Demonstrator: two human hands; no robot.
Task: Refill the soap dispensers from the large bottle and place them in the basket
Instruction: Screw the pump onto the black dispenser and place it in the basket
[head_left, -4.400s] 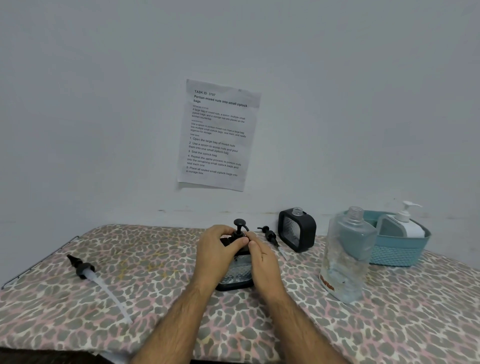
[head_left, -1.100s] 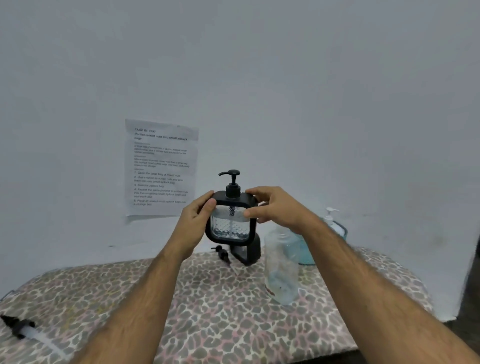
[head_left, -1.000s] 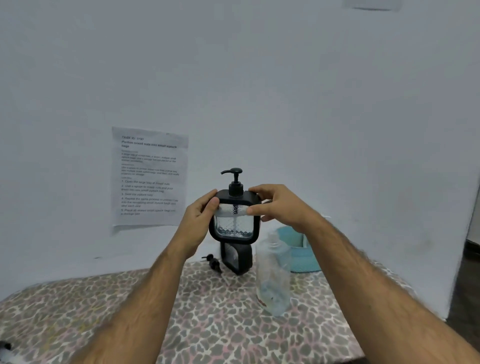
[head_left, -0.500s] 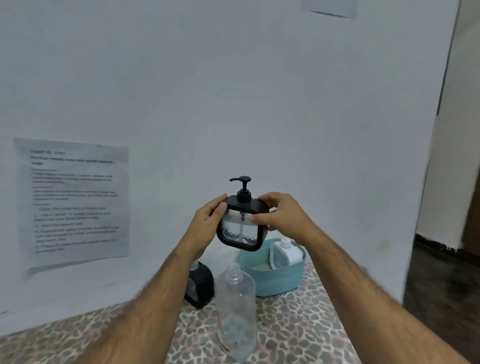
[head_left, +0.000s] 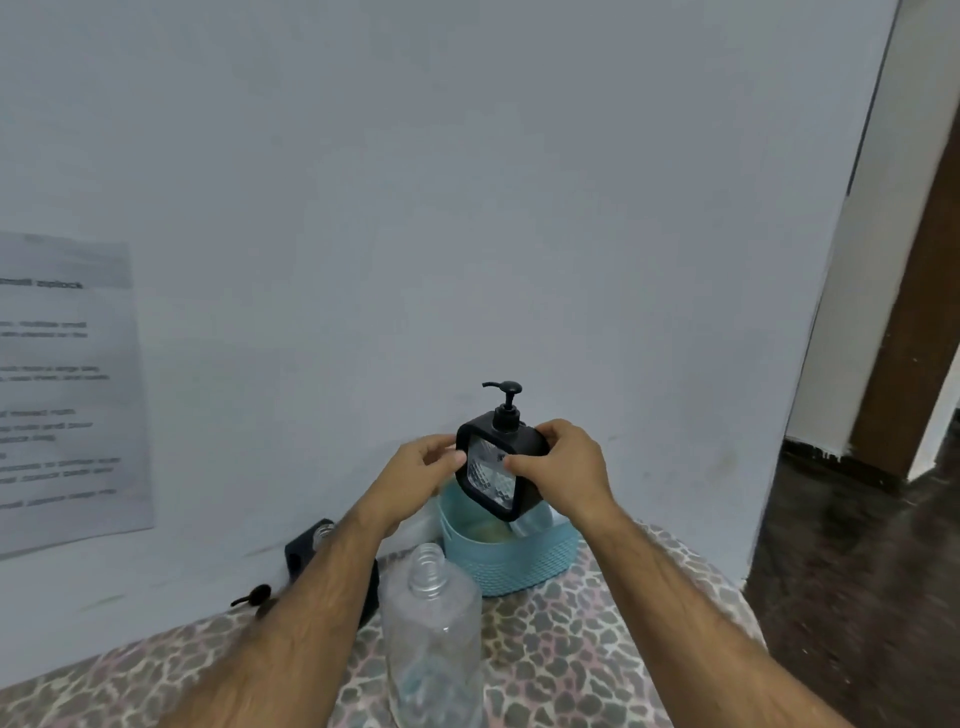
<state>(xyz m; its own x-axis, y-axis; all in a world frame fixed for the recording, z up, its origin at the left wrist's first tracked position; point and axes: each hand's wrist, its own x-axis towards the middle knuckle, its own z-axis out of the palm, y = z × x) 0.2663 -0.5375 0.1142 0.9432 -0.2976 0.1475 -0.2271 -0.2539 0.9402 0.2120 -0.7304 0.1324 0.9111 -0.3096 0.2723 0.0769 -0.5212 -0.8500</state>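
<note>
A: Lowering now. Black pump dispenser (head_left: 501, 465) sits above the teal basket (head_left: 511, 564), down from a second ago.
B: Grip?
A: Left hand (head_left: 415, 480) and right hand (head_left: 563, 467) both clamped on its frame. Drop-in looks next.

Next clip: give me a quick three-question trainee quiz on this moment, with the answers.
1. True or false: both hands grip the black dispenser.
2. The dispenser is held above which thing: A) the big bottle, B) the blue basket, C) the paper on the wall?
3. Is there a cap on the big clear bottle?

Key
1. True: the left hand and the right hand hold its sides.
2. B, the blue basket.
3. No, its neck is open.
</note>
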